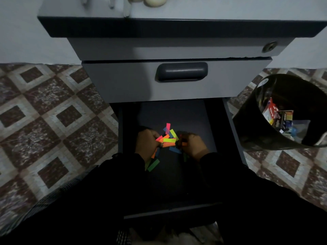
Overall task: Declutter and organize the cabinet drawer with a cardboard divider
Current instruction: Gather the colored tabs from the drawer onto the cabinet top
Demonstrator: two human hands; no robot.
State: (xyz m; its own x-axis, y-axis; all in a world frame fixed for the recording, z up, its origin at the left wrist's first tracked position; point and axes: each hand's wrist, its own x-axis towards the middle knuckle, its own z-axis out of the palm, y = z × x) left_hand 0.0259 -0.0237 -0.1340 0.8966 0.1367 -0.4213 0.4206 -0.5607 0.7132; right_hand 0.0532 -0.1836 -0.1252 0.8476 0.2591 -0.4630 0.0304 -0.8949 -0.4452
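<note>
The lower cabinet drawer (230, 124) stands pulled out, its dark floor nearly bare. A loose heap of small neon paper strips (169, 138) in pink, orange, yellow, green and blue lies in its middle. My left hand (146, 144) curls around strips at the heap's left side, and more strips poke out below it. My right hand (192, 145) pinches an orange strip at the heap's right side. A green strip (153, 165) lies nearer to me. No cardboard divider is in view.
A black bin (251, 124) with boxes and packets inside stands on the patterned tile floor to the right of the drawer. The upper drawer with its dark handle (182, 71) is closed above. Pale round objects sit on the cabinet top (159, 11).
</note>
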